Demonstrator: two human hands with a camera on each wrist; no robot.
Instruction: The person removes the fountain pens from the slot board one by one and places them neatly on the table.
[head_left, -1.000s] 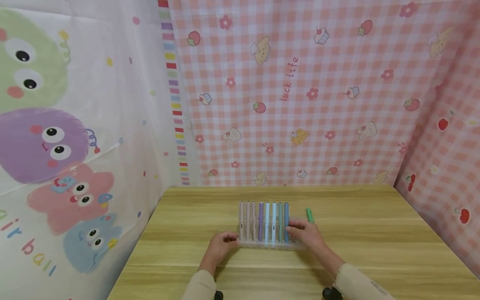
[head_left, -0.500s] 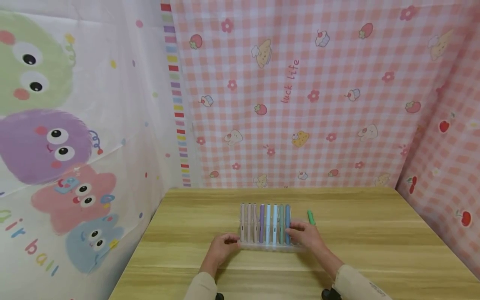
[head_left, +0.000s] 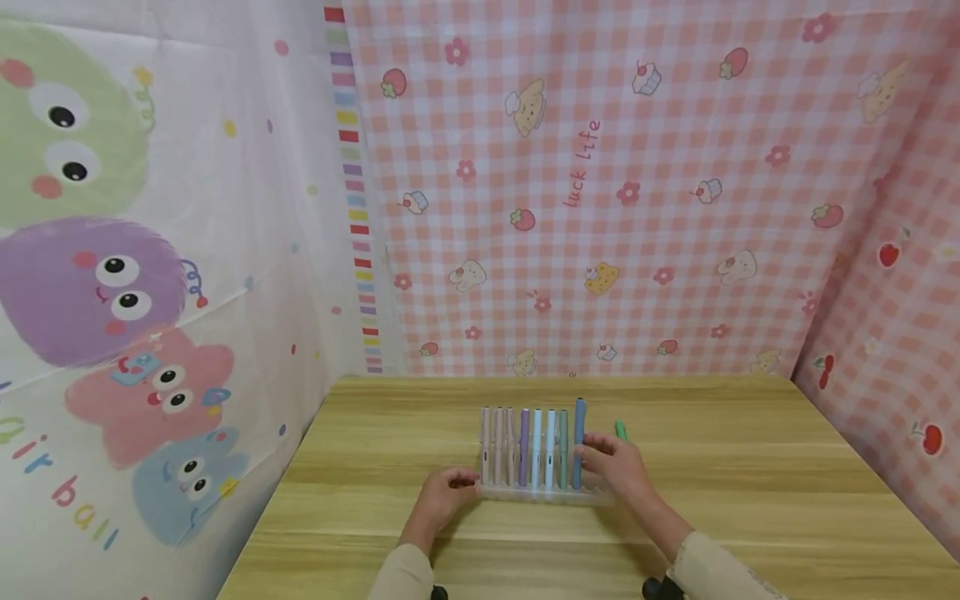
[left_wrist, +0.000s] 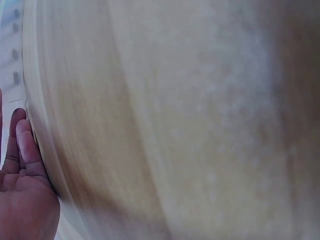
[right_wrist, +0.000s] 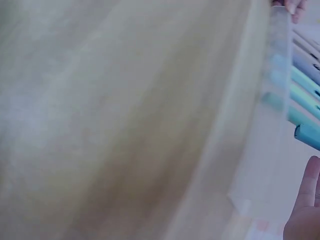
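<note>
A clear pen rack (head_left: 536, 496) stands on the table, holding a row of upright pens. Its left end is gripped by my left hand (head_left: 447, 493), whose fingers (left_wrist: 29, 147) show along the edge in the left wrist view. My right hand (head_left: 617, 462) pinches a blue pen (head_left: 580, 417) at the row's right end. That pen stands higher than its neighbours and leans slightly right. In the right wrist view the lower end of the blue pen (right_wrist: 306, 136) shows free of the rack's front strip. Beside it is a dark green pen (head_left: 563, 446).
A bright green pen (head_left: 620, 429) lies on the wooden table (head_left: 750, 467) behind my right hand, partly hidden. More pens in the rack are light blue, purple (head_left: 524, 446) and greyish pink (head_left: 498, 446). Patterned cloths hang behind and at both sides.
My right hand has raised the blue pen a little and tilted its top right. It now covers more of the bright green pen. The left hand stays at the rack's left end.
</note>
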